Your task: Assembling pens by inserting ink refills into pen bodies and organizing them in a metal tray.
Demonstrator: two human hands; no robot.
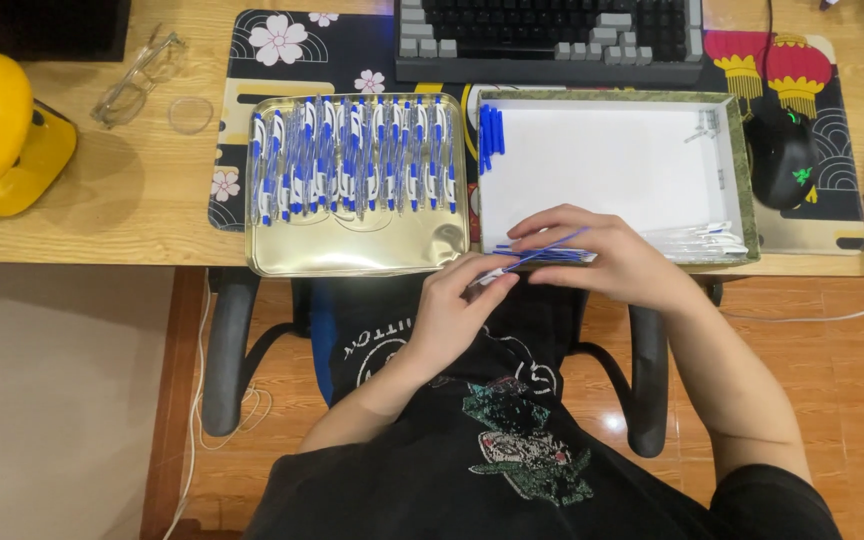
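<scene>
— What are the hands busy with?

— A small bundle of pens (pixel 542 256), white barrels with blue parts, slim and all alike. It sits at the near edge of the desk, just in front of the white box (pixel 607 170).

— Which way does the bundle lie?

— Its long axis runs left to right, along the desk edge, tilted a little so the left end dips toward the person. One thin blue refill (pixel 562 243) rises aslant from it, its tip up and to the right.

— And the fingers?

— The left hand (pixel 457 310) pinches the bundle's left end, fingers closed narrow around it. The right hand (pixel 607 255) lies over the top, fingers curled down onto the pens, holding them together.

— What is around them?

— A shiny gold tray (pixel 362 250) to the left holds a row of the same white-and-blue pens, each pointing away from the person. Inside the box, a few blue refills (pixel 490 135) lie at its far-left corner, and a heap of clear wrappers (pixel 697 242) sits at the near-right corner, just beside the right hand.
</scene>
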